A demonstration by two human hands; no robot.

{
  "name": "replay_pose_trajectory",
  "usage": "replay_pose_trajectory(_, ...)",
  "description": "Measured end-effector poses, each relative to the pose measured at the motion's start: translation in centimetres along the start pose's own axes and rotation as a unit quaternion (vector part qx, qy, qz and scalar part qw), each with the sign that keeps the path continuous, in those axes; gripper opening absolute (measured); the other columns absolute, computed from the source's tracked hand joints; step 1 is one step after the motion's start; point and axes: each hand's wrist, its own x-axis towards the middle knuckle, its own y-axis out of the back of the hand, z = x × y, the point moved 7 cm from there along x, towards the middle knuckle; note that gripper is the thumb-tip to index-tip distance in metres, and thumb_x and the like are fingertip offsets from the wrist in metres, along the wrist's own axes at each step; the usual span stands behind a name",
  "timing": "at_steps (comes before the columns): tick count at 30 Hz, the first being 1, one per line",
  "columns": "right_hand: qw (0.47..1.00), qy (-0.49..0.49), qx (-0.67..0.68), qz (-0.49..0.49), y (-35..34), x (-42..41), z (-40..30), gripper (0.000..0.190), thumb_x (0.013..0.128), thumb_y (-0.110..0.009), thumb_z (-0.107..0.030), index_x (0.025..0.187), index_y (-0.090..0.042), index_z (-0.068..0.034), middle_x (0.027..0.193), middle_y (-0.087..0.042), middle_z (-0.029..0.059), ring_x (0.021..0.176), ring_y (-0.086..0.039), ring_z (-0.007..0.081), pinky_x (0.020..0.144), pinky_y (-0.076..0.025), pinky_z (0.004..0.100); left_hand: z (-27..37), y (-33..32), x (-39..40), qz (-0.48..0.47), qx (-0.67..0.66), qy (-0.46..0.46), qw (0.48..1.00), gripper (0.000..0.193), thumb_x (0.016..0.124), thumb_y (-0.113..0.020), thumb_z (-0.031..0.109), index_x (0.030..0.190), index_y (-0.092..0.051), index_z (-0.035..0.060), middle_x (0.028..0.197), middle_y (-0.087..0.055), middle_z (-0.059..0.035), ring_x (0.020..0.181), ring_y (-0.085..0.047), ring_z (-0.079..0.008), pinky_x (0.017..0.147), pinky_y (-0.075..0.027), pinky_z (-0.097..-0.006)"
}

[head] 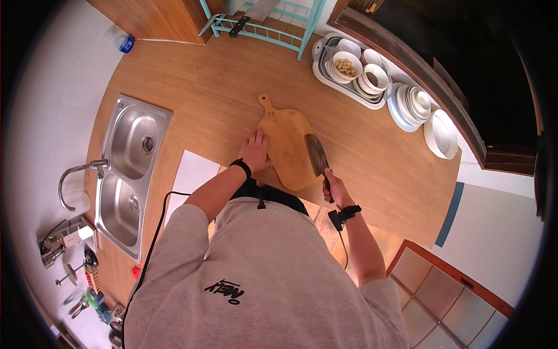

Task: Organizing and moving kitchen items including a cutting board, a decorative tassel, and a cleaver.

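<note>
A wooden cutting board [287, 146] with a holed handle lies on the wooden countertop, its rounded lower end near the counter's front edge. My left hand [255, 151] rests against the board's left edge, fingers pointing away from me and gripping nothing that shows. In my right hand [335, 188] is the black handle of a kitchen knife [317, 152]. Its broad, dark-patterned blade points away from me and overlaps the board's right edge; whether it touches the board I cannot tell. Both wrists wear black bands.
At left is a double steel sink [133, 139] with a faucet [80, 170]. A turquoise rack [279, 37] holding a cleaver [257, 13] stands at the back. A dish basin [320, 72] with bowls, stacked plates [403, 109] and a white bowl [440, 135] line the window side.
</note>
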Motion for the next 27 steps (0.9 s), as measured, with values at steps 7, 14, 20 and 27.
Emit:
replay_pose_trajectory(7,1.0,0.008,0.019,-0.004,0.1,-2.3,-0.1,0.049,0.09,-0.045,-0.056,0.065,-0.041,-0.013,0.046,-0.031,-0.0044,0.035,-0.028,0.0079,0.035,-0.022,0.0254,0.0,0.1,0.1,-0.014,0.003,0.008,1.0,0.088,0.068,-0.071,0.048,0.132,-0.034,0.0008,0.144,-0.022,-0.0229,0.129,-0.031,-0.036,0.097,-0.039,-0.0459)
replay_pose_trajectory(14,0.996,0.032,-0.047,0.062,0.6,-2.1,1.0,0.052,0.09,-0.044,-0.058,0.063,-0.041,-0.014,0.045,-0.032,-0.0045,0.033,-0.027,0.0072,0.033,-0.02,0.0235,0.0,-0.2,0.2,-0.014,-0.006,0.001,1.0,0.088,0.067,-0.072,0.048,0.131,-0.033,0.0011,0.144,-0.022,-0.0229,0.129,-0.031,-0.0359,0.097,-0.038,-0.0454)
replay_pose_trajectory(20,0.995,0.048,-0.048,0.068,0.1,-1.8,-0.4,0.054,0.088,-0.047,-0.057,0.06,-0.044,-0.011,0.047,-0.039,-0.0021,0.035,-0.034,0.0085,0.034,-0.025,0.0246,0.0,-0.3,0.3,-0.004,0.007,-0.005,1.0,0.089,0.066,-0.072,0.048,0.131,-0.033,0.0012,0.144,-0.021,-0.023,0.129,-0.031,-0.0363,0.097,-0.039,-0.0447)
replay_pose_trajectory(27,0.992,0.044,-0.078,0.086,1.0,-1.1,1.3,0.055,0.088,-0.047,-0.058,0.059,-0.045,-0.011,0.048,-0.04,-0.0021,0.036,-0.036,0.0084,0.035,-0.026,0.0248,0.1,-0.1,0.2,-0.003,0.002,-0.004,1.0,0.089,0.066,-0.073,0.047,0.131,-0.033,0.0004,0.144,-0.02,-0.0236,0.129,-0.031,-0.0367,0.098,-0.039,-0.0444)
